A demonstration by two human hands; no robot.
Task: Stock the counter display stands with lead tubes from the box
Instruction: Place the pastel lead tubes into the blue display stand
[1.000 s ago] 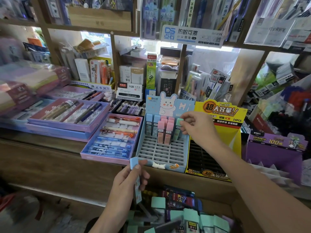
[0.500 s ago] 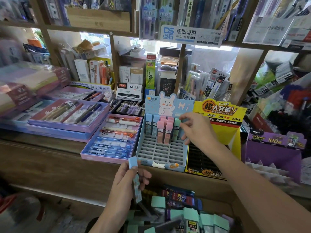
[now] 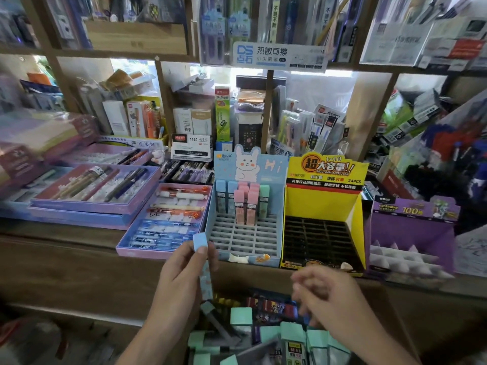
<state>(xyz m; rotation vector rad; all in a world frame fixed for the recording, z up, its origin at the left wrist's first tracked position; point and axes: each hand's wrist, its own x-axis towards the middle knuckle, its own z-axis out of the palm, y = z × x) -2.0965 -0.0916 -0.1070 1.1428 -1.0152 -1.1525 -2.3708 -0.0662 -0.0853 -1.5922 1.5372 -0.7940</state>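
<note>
While left hand [image 3: 179,277] is pinching a blue tube [image 3: 205,270] upright, right hand [image 3: 326,296] is hovering blurred over the box [image 3: 257,350], grip unreadable. Likely next: slotting it into the stand [image 3: 242,238].

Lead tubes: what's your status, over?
Left hand pinches blue lead tube. Right hand blurred over green lead tubes, grip unclear. Bunny display stand: front slots unobstructed.

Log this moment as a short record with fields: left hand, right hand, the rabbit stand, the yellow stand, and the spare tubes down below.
left hand: holds a blue lead tube upright, in front of the rabbit stand
right hand: above the mint tubes, blurred; grasp unclear
rabbit stand: blue, pink and green tubes standing in its back rows
yellow stand: no tubes seen in its slots
supply: mint tubes heaped below the counter
</note>
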